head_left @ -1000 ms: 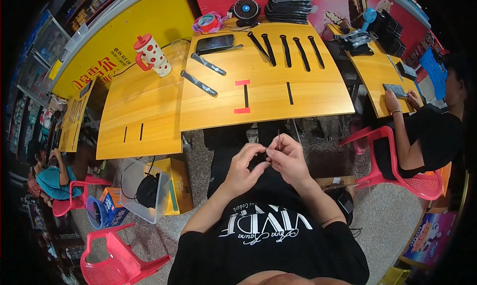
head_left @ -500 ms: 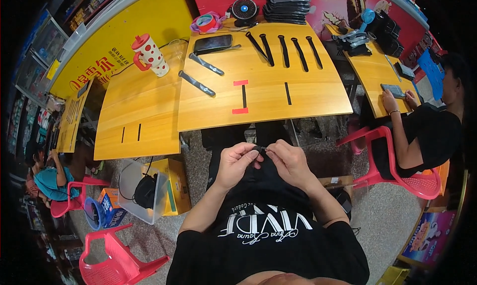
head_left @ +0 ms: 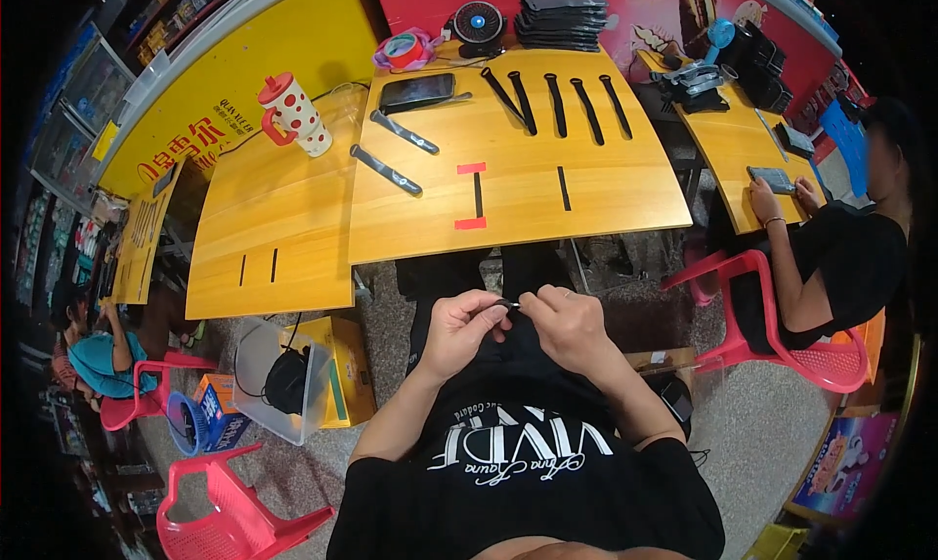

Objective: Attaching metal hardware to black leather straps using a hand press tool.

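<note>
Over my lap, just short of the table edge, both hands meet at a small dark piece point(head_left: 506, 305). It may be part of a strap, but the fingers cover most of it. My left hand point(head_left: 459, 333) is closed, pinching it between thumb and fingers. My right hand point(head_left: 567, 327) is also closed, its fingertips at the piece's right end, where a tiny pale tip shows. Beyond them on the table point(head_left: 410, 233) are several black straps point(head_left: 555, 106) with looped ends. To their left, two straps point(head_left: 386, 169) look wrapped in clear film.
Red tape marks point(head_left: 471, 224) border a black strip on the tabletop. A phone-like black slab point(head_left: 417, 92), a small fan point(head_left: 479, 24) and a stack of black packets point(head_left: 561, 21) stand farther back. A spotted tumbler point(head_left: 295, 115) is left; a seated person point(head_left: 831, 257) works at right.
My hands stay close together at the small dark piece. The right fingers have shifted slightly, and a pale tip now shows between the hands.
</note>
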A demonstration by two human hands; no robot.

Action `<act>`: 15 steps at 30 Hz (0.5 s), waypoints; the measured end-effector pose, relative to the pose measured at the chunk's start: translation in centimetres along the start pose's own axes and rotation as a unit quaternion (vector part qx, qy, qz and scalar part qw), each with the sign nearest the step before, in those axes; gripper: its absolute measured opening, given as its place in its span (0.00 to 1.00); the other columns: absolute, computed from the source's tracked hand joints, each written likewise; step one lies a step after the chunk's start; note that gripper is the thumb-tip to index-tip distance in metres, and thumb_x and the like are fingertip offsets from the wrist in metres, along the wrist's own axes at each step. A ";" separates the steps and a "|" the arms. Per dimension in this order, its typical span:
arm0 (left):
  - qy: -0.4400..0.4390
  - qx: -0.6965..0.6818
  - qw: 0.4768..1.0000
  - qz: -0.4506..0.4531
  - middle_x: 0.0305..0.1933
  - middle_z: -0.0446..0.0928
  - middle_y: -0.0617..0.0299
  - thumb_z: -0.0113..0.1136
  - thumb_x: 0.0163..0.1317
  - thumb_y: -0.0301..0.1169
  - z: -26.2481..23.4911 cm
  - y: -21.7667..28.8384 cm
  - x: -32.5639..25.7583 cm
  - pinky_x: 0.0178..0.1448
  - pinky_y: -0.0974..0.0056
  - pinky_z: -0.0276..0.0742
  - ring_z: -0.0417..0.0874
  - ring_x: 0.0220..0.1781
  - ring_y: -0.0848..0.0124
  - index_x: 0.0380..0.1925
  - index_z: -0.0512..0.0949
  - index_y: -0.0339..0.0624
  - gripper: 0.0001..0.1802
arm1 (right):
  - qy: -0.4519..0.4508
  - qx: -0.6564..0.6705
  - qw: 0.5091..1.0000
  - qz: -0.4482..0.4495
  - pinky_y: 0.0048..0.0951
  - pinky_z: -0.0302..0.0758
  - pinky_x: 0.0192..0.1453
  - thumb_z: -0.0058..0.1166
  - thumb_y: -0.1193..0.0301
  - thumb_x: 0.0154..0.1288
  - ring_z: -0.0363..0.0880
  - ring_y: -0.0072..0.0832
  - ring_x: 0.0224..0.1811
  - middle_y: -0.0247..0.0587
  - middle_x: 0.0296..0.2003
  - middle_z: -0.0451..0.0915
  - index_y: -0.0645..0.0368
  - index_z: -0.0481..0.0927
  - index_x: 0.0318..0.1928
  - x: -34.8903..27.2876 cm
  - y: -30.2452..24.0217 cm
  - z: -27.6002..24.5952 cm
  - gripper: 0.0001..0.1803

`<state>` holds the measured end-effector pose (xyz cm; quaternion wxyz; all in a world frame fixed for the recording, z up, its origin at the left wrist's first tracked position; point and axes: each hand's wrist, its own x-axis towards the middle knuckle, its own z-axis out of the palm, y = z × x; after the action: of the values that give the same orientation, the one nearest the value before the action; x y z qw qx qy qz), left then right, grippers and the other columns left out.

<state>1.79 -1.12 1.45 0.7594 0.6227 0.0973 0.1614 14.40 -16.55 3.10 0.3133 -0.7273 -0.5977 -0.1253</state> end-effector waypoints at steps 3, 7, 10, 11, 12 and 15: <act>0.008 0.123 0.992 0.029 0.28 0.82 0.60 0.57 0.66 0.20 -0.1 0.4 -0.2 0.30 0.72 0.78 0.81 0.26 0.77 0.36 0.82 0.31 0.05 | -0.033 -0.078 0.994 -0.074 0.29 0.72 0.25 0.55 0.70 0.50 0.77 0.30 0.24 0.35 0.25 0.71 0.58 0.77 0.38 0.2 0.1 -0.6 0.13; -0.004 0.189 0.980 0.057 0.26 0.81 0.60 0.57 0.64 0.19 0.0 1.0 -0.1 0.28 0.72 0.76 0.80 0.24 0.77 0.34 0.82 0.30 0.05 | -0.088 -0.074 0.988 -0.107 0.27 0.72 0.24 0.54 0.68 0.51 0.77 0.27 0.24 0.34 0.25 0.71 0.59 0.77 0.37 0.5 1.1 -1.0 0.12; -0.031 0.200 0.979 0.029 0.26 0.81 0.59 0.57 0.64 0.19 -0.5 1.1 0.0 0.28 0.73 0.76 0.80 0.24 0.77 0.34 0.82 0.30 0.05 | -0.091 -0.111 0.979 -0.144 0.25 0.71 0.23 0.55 0.68 0.50 0.76 0.26 0.24 0.34 0.25 0.71 0.59 0.78 0.37 0.9 1.0 -1.6 0.13; -0.040 0.181 0.982 0.016 0.26 0.81 0.59 0.57 0.65 0.19 -0.6 1.1 0.1 0.28 0.73 0.76 0.81 0.24 0.77 0.34 0.82 0.30 0.05 | -0.103 -0.121 0.975 -0.155 0.25 0.71 0.23 0.55 0.68 0.49 0.76 0.26 0.23 0.34 0.25 0.71 0.60 0.78 0.38 0.9 1.0 -1.7 0.14; -0.049 0.162 0.986 0.003 0.26 0.81 0.60 0.57 0.65 0.19 -0.7 1.0 0.1 0.28 0.73 0.76 0.81 0.24 0.77 0.34 0.82 0.30 0.05 | -0.115 -0.130 0.971 -0.165 0.25 0.71 0.22 0.55 0.68 0.49 0.76 0.26 0.23 0.33 0.25 0.71 0.60 0.78 0.39 0.9 1.0 -1.7 0.15; 0.000 0.029 0.999 -0.017 0.27 0.82 0.58 0.58 0.65 0.19 -0.2 -0.1 0.0 0.29 0.71 0.78 0.82 0.26 0.75 0.35 0.82 0.31 0.04 | -0.069 -0.123 0.980 -0.139 0.25 0.70 0.22 0.55 0.68 0.49 0.75 0.27 0.23 0.34 0.24 0.70 0.61 0.77 0.37 0.9 0.6 -1.2 0.14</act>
<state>1.73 -0.93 1.30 0.7436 0.6428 0.1126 0.1455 15.44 -16.63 4.35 0.1591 -0.6766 -0.6936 -0.1894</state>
